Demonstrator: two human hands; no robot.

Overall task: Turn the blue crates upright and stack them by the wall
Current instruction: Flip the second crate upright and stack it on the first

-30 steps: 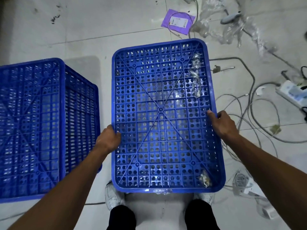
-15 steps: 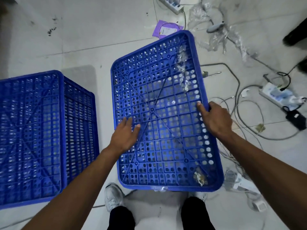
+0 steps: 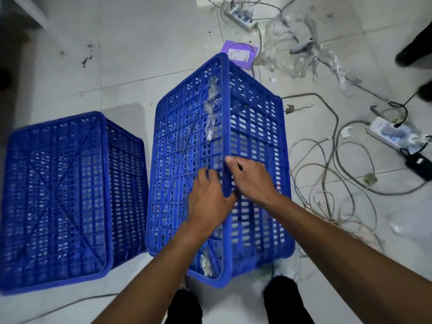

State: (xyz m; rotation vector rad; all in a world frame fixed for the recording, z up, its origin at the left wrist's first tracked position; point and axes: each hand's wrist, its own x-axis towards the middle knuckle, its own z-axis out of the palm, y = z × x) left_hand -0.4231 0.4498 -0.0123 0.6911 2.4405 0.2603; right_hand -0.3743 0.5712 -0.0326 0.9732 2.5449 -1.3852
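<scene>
Two blue perforated crates are on the tiled floor. The left crate [image 3: 58,195] lies upside down, bottom face up. The crate in front of me [image 3: 184,141] is tipped onto its side, bottom panel facing left and a long side wall facing up and to the right. My left hand [image 3: 209,197] presses flat on the bottom panel beside the raised edge. My right hand [image 3: 253,181] grips that edge, thumb over the ridge and fingers on the side wall. Clear tape scraps [image 3: 210,108] stick to the bottom panel.
Loose grey cables [image 3: 327,174] coil on the floor right of the crate. Power strips lie at the right [image 3: 392,134] and top [image 3: 238,15]. Crumpled clear plastic [image 3: 292,43] and a purple packet [image 3: 239,53] lie behind. Another person's dark shoe [image 3: 413,52] stands top right.
The front crate has rolled from bottom-up flat to tipped on its side, its right edge raised. My left hand slid right across the bottom panel to meet my right hand at the raised edge.
</scene>
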